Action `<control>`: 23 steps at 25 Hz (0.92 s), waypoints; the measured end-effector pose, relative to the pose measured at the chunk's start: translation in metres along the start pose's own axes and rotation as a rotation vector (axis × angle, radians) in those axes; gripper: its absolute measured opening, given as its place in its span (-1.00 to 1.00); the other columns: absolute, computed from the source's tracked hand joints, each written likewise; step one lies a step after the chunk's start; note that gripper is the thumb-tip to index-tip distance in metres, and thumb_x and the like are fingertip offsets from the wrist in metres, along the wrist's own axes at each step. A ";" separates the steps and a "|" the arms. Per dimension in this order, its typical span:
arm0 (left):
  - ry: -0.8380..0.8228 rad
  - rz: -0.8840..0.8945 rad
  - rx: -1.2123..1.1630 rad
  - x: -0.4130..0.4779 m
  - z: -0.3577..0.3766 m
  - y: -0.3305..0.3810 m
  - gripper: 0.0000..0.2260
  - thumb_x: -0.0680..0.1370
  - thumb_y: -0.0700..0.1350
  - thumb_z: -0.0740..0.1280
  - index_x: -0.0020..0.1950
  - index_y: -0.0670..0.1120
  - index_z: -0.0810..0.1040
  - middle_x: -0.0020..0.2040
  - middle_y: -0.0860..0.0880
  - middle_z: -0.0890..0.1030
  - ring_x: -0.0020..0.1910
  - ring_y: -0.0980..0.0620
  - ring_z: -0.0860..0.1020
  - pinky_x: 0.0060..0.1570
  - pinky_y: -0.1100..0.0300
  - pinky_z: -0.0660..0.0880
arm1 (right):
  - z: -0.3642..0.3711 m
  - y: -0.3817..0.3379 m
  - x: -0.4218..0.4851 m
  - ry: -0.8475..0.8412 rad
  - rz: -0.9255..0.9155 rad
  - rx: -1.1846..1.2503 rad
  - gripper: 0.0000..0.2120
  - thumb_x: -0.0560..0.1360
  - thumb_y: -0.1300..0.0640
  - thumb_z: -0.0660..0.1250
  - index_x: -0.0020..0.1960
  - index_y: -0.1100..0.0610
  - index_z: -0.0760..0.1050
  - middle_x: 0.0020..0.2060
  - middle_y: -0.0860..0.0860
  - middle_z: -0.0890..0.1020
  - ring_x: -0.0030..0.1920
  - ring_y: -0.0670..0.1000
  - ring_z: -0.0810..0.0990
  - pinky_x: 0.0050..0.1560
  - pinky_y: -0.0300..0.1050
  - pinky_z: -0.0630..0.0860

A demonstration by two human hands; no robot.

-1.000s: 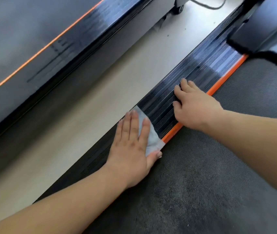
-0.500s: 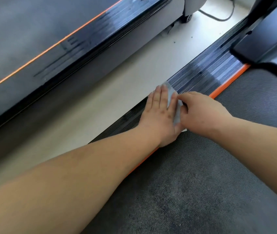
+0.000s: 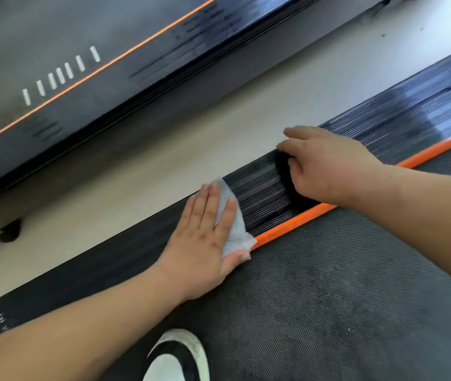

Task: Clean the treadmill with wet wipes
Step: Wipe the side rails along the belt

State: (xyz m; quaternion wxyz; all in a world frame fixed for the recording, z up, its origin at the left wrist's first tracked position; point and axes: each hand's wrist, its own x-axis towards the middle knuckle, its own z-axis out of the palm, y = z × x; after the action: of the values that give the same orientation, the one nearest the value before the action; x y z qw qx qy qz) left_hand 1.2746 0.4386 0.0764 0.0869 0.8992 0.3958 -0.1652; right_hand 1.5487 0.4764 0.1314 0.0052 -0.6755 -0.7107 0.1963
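Observation:
My left hand (image 3: 205, 237) lies flat with straight fingers on a pale wet wipe (image 3: 235, 232), pressing it onto the black ribbed side rail (image 3: 263, 196) of the treadmill. The wipe shows between and beyond my fingers, reaching the orange strip (image 3: 290, 226) beside the dark running belt (image 3: 342, 298). My right hand (image 3: 326, 166) rests farther up the same rail, fingers loosely bent over its outer edge, holding nothing.
A second treadmill (image 3: 109, 78) with an orange line and white dashes runs along the upper left. A strip of pale floor (image 3: 164, 160) separates the two machines. A black and white shoe (image 3: 180, 356) stands on the belt at the bottom.
My left hand has slid the wipe back down the rail, away from my right hand. The view has shifted, and the shoe has come into sight.

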 end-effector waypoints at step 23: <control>0.005 -0.028 0.084 -0.008 0.003 -0.004 -0.10 0.58 0.46 -0.03 0.65 -0.15 -0.20 0.62 -0.31 -0.25 0.61 -0.27 -0.27 0.58 -0.22 -0.03 | 0.002 -0.014 0.008 -0.027 0.040 0.066 -0.64 0.59 0.13 0.19 0.36 0.12 0.48 0.33 0.07 0.49 0.40 0.13 0.39 0.23 0.09 0.50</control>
State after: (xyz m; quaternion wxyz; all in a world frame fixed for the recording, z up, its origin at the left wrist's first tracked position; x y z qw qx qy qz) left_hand 1.2664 0.4353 0.0767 0.0459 0.8968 0.4013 -0.1804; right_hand 1.5339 0.4831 0.1318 0.0141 -0.6863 -0.6902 0.2290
